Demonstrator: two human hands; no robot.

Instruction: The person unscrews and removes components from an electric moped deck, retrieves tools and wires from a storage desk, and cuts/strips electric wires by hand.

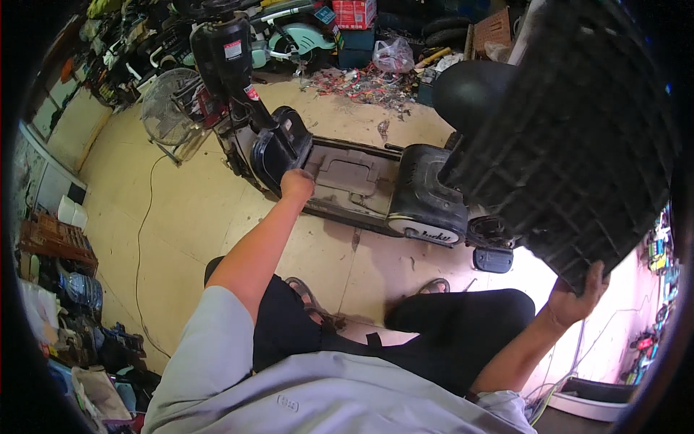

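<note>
A dark electric scooter stands crosswise in front of me, its front end to the left. Its flat, dusty footboard is exposed, with a panel outline in the middle. My left hand reaches to the front end of the footboard, beside the black leg shield. It is closed, and whatever its fingers hold is hidden. On the right, my right hand grips the lower edge of a black ribbed floor mat. The raised mat covers the scooter's rear and part of the black seat.
A floor fan stands at the far left, its cord trailing over the tiles. Scraps and a plastic bag lie at the back near a mint-green scooter. Clutter and a water jug line the left side.
</note>
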